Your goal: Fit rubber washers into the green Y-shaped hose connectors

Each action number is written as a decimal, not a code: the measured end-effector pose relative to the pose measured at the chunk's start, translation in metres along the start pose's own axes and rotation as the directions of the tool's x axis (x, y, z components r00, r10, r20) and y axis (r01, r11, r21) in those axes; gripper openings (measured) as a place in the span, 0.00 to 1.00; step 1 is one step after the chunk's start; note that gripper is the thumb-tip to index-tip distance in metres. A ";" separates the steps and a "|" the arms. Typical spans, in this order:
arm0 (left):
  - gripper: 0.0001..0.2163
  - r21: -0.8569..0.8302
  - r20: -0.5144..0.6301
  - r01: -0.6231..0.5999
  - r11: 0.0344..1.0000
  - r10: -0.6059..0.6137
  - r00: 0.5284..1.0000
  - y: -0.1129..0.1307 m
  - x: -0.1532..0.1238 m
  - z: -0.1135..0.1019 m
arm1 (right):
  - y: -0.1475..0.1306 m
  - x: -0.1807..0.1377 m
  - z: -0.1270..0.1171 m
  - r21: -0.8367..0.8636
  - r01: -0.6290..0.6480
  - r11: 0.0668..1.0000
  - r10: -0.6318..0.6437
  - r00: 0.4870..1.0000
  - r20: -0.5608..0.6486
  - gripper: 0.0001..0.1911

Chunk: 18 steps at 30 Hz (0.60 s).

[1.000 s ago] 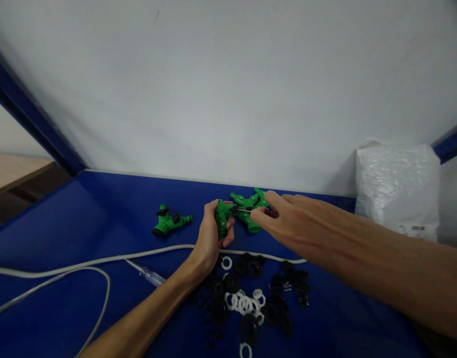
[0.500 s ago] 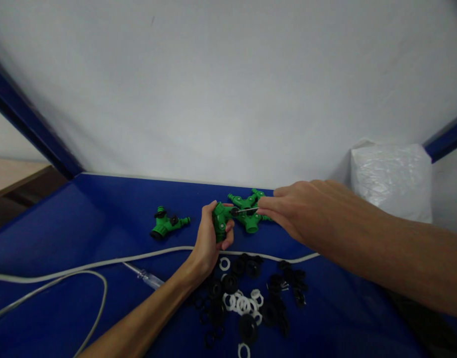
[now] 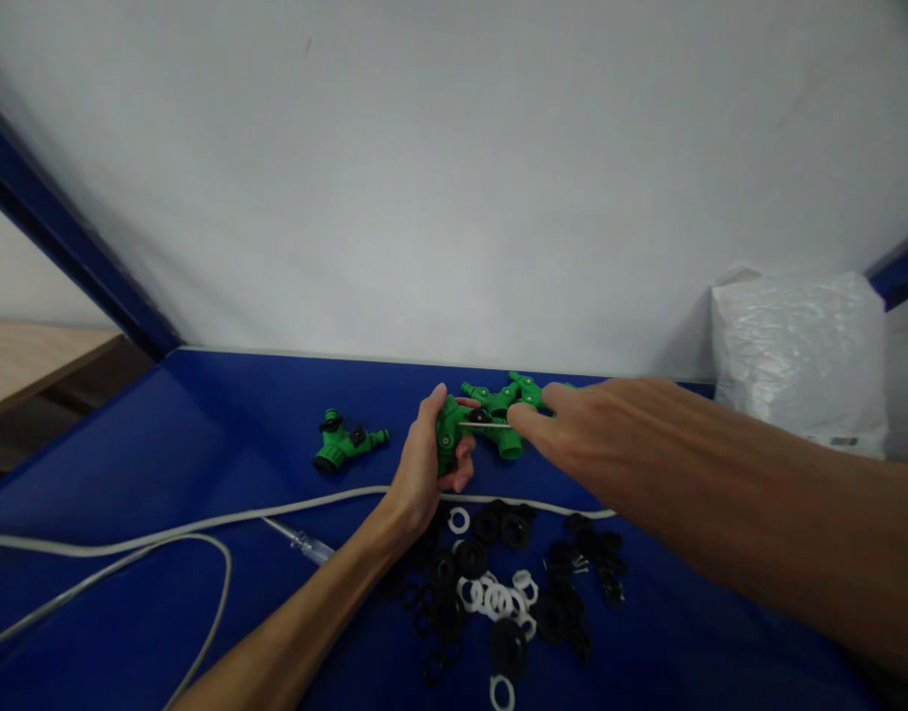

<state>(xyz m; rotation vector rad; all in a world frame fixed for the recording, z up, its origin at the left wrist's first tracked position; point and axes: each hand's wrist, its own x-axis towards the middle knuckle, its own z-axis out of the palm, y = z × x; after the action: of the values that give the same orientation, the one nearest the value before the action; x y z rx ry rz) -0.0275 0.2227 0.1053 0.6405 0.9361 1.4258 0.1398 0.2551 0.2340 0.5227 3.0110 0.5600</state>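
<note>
My left hand (image 3: 422,454) is closed around a green plastic Y-shaped hose connector (image 3: 448,434) with a black knob. From my closed right hand (image 3: 572,420) a thin metal screwdriver shaft (image 3: 487,426) points left, its tip at the held connector; whether it sits in a screw is too small to tell. The screwdriver's handle is hidden in my fingers. Behind and between my hands lie several more green connectors (image 3: 510,446). Another green connector (image 3: 342,440) with black knobs rests on the blue table to the left of my left hand.
White rings (image 3: 498,600), black rings and caps (image 3: 509,644) and small screws (image 3: 579,564) lie near the front. A pale cable (image 3: 202,520) crosses the blue table (image 3: 231,415). A clear-handled screwdriver (image 3: 312,548) lies by my left forearm. A plastic-wrapped package (image 3: 798,360) stands at right.
The screwdriver tip has shifted from beside the black knob to the green body of the held connector. The whole view has moved slightly. Both hands keep their grip.
</note>
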 end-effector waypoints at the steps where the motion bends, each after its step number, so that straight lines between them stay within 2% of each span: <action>1: 0.24 -0.011 -0.004 0.000 1.000 0.000 1.000 0.001 0.000 0.000 | 0.003 -0.002 0.003 0.033 0.002 0.999 -0.001 1.000 -0.022 0.08; 3: 0.24 -0.036 -0.011 0.008 0.999 -0.008 1.000 0.002 0.001 0.000 | 0.009 -0.006 0.009 0.121 0.010 0.993 -0.005 0.999 -0.045 0.05; 5: 0.23 -0.067 -0.011 0.022 0.997 -0.023 1.000 0.003 0.001 0.000 | 0.014 -0.010 0.015 0.162 -0.019 0.987 0.028 0.998 -0.054 0.07; 9: 0.21 -0.098 -0.001 0.043 0.994 -0.044 0.999 0.006 0.000 0.000 | 0.017 -0.014 0.020 0.185 -0.036 0.982 0.052 0.995 -0.083 0.11; 18: 0.20 -0.093 -0.001 0.065 0.994 -0.065 0.998 0.005 0.002 -0.001 | 0.018 -0.011 0.018 0.242 -0.044 0.969 0.057 0.997 -0.049 0.11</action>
<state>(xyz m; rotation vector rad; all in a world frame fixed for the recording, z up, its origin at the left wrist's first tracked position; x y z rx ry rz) -0.0309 0.2247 0.1085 0.5336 0.8803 1.4045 0.1578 0.2740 0.2232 0.6061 3.1456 0.2136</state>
